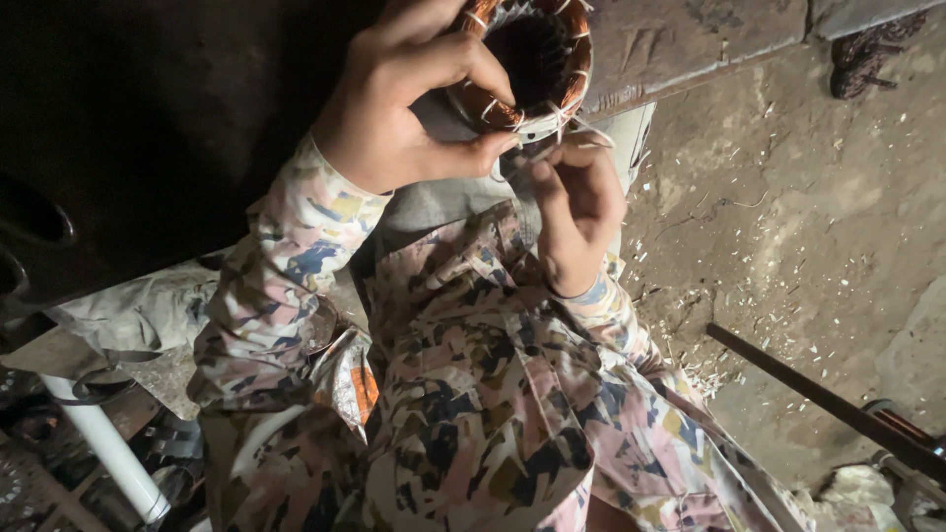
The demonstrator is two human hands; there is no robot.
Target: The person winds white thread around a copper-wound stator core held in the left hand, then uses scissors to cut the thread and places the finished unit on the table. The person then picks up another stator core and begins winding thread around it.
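My left hand (399, 99) grips a round motor stator (532, 64) with copper windings tied by white thread, holding it by its rim at the top of the view. Just below the stator, my right hand (576, 202) has its fingers pinched on a thin white thread (552, 138) that leads to the winding. Both arms wear patterned pink, blue and beige sleeves, and the hands work above my lap in the same cloth.
A dusty concrete floor (788, 227) strewn with small white scraps lies to the right. A dark metal rod (818, 399) slants across the lower right. A white pipe (108, 448) and clutter sit at the lower left. A dark tangled bundle (867, 54) lies top right.
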